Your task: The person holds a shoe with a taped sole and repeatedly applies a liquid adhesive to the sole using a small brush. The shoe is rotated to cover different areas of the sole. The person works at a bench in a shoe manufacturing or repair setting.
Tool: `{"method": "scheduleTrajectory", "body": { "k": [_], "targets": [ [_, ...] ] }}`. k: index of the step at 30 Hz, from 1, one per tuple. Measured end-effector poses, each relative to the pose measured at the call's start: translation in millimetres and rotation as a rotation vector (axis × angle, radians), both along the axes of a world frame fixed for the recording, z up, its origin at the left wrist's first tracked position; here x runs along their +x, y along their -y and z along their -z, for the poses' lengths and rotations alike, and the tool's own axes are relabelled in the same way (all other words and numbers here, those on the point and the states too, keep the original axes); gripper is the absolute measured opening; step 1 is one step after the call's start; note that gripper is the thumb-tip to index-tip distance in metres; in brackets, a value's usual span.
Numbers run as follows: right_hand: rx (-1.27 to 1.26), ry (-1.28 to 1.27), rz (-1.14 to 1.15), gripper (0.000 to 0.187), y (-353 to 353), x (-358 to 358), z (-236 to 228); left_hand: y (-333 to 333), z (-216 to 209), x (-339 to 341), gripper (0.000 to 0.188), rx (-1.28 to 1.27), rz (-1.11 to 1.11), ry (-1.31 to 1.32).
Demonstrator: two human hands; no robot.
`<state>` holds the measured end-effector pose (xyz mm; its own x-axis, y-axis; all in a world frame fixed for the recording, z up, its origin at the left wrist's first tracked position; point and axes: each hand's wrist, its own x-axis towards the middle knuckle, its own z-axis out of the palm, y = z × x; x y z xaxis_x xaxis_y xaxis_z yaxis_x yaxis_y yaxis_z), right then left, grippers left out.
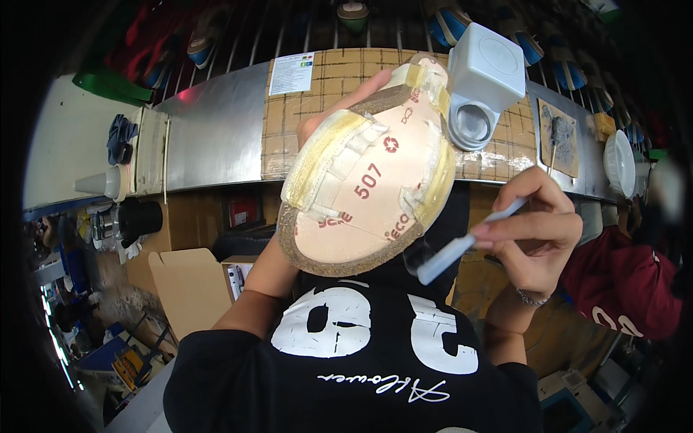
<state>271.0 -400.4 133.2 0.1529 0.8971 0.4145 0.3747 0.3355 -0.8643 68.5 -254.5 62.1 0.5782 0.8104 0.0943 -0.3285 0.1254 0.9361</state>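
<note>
At left, a silvery metal worktop point(213, 126) runs under a brown, line-patterned cardboard sheet point(287, 148). The left hand point(339, 107), partly hidden, appears to grip the far-left side of an unfinished shoe point(372, 184), held up near the worktop's near edge, its pale pink underside showing, with yellowish bands and a rough brown rim. Right of its near end is a slim, pale blue plastic tool point(451, 258), apart from the rim, then a white, square-bodied plastic container point(489, 65) with a round cup on its near side. The right hand point(538, 234) pinches the tool between thumb and fingers. Far right sits a white plastic bowl point(621, 162). Good handling likely means steadying the shoe, keeping fingers off its underside, and using light, even strokes.
</note>
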Motion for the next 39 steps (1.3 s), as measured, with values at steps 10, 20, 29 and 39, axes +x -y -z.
{"method": "scheduleTrajectory", "body": {
  "k": [10, 20, 29, 39],
  "targets": [
    [-0.169, 0.44, 0.488, 0.013, -21, 85, 68, -15, 35, -10, 0.092, -0.329, -0.044, 0.424],
    [-0.291, 0.55, 0.48, 0.017, -27, 79, 82, -17, 19, 2, 0.111, -0.616, 0.234, 0.537],
    [-0.162, 0.31, 0.326, 0.013, -26, 85, 37, -8, 23, 6, 0.1, -0.395, 0.091, 0.194],
    [0.252, 0.379, 0.362, 0.025, -24, 2, -13, 24, -23, 26, 0.108, -0.063, 0.244, 0.032]
  ]
}}
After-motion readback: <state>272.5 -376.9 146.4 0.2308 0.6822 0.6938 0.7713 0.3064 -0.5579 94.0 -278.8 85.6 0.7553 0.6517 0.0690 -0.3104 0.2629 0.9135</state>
